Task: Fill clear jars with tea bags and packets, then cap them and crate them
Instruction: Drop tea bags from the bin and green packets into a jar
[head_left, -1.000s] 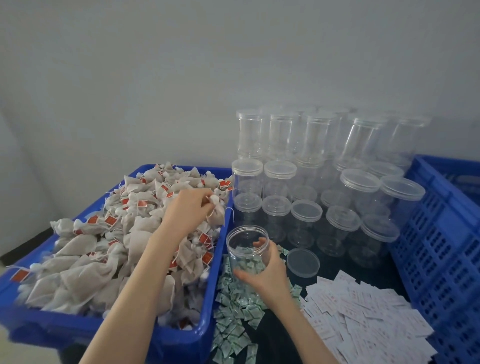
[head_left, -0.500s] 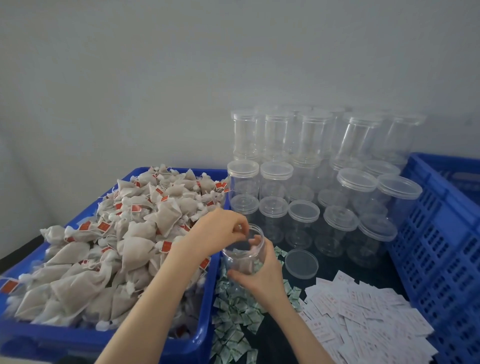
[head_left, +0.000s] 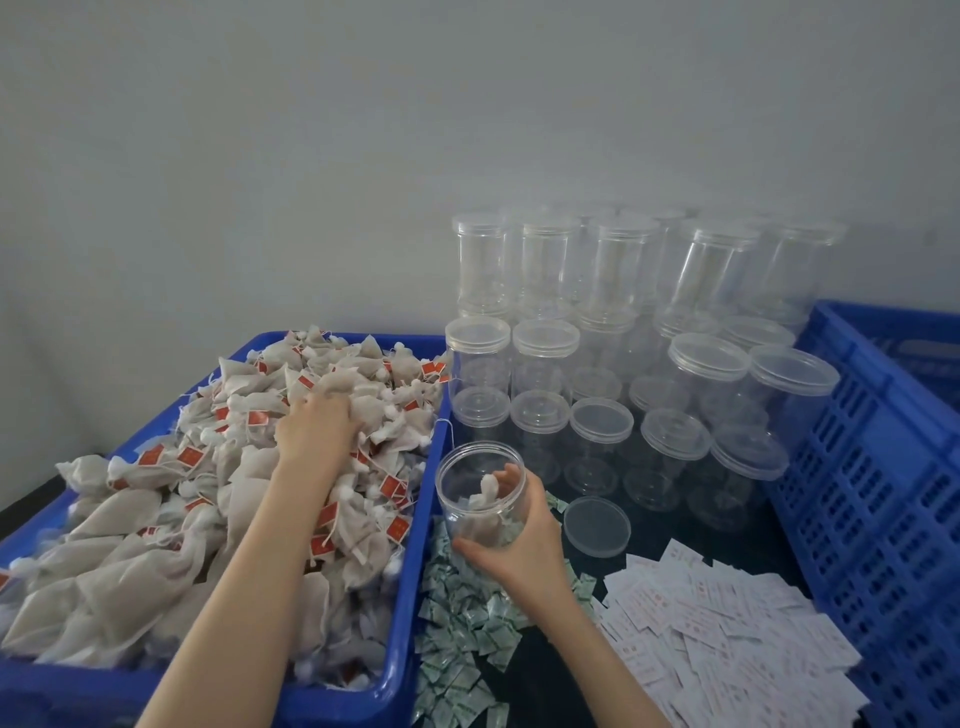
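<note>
The right hand (head_left: 511, 540) grips an uncapped clear jar (head_left: 480, 493) holding tea bags, right of the blue bin (head_left: 410, 597); the left hand's (head_left: 317, 426) fingers dig, hidden, into its bags.

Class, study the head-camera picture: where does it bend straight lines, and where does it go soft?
Head view: wide-angle distortion bows the blue crate outward at right; the stacked jars at the back lean and look hazy; the open jar is sharper; lighting is flat, with faint shadows.

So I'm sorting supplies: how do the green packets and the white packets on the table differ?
The green packets are small, green-printed and crumpled in a heap beside the blue bin; the white packets are larger, flat, with red print, spread towards the blue crate. Both lie loose on the dark table.
</note>
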